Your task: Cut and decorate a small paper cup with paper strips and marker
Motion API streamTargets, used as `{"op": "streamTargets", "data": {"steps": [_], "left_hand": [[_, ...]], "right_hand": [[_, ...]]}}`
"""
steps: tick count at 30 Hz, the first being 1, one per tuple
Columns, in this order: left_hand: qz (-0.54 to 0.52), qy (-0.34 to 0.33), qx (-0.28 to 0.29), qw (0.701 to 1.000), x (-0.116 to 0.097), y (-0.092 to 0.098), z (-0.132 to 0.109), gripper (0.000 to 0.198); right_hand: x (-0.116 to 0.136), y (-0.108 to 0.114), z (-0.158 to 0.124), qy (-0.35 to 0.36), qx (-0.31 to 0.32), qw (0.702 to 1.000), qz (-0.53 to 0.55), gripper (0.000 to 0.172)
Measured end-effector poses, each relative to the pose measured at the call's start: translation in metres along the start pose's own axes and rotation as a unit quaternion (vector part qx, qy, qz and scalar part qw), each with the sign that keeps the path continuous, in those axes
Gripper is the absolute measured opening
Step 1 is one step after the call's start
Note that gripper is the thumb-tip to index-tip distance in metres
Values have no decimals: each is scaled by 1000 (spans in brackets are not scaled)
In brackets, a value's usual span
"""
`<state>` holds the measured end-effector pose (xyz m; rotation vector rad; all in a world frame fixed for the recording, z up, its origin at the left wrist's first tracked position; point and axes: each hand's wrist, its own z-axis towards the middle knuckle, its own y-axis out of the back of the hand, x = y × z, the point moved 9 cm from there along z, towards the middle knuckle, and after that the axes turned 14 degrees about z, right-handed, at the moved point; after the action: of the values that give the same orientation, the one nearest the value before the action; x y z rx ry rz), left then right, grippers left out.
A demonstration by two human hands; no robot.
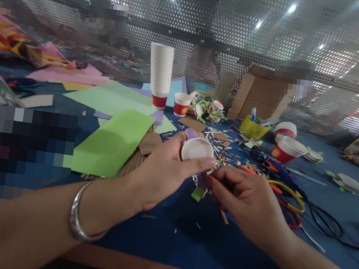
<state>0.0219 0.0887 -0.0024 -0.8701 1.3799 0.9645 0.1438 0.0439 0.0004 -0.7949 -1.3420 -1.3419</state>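
Observation:
My left hand (pixel 169 169) is closed around a small shallow white paper cup base (pixel 198 149), its round inside facing me and the thumb across its lower rim. Purple and pink paper bits (pixel 191 133) show just behind its upper edge. Close by on the right, my right hand (pixel 244 192) is closed in a pinch at a small purple paper piece (pixel 202 180) below the cup base; its fingertips partly hide that piece. A small green paper scrap (pixel 197 194) lies under the hands.
Paper shreds (pixel 227 148) litter the blue table. Green sheets (pixel 114 143) lie left, a tall cup stack (pixel 160 71) behind. Cut cup bases with green paper (pixel 216 110) sit farther back. At right are a cup (pixel 287 149), a glue gun (pixel 281 173), scissors (pixel 299 204) and a black cable (pixel 328 220).

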Motion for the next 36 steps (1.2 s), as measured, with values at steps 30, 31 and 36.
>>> {"op": "streamTargets", "data": {"steps": [30, 31, 36], "left_hand": [[1, 4, 11, 1000, 3, 3, 4, 35], [-15, 0, 12, 1000, 2, 3, 5, 32], [-54, 15, 19, 998, 5, 0, 5, 29]], "right_hand": [[5, 9, -2, 26, -20, 997, -73, 22], [5, 9, -1, 22, -17, 997, -73, 23], [4, 9, -2, 21, -17, 997, -78, 23]]}}
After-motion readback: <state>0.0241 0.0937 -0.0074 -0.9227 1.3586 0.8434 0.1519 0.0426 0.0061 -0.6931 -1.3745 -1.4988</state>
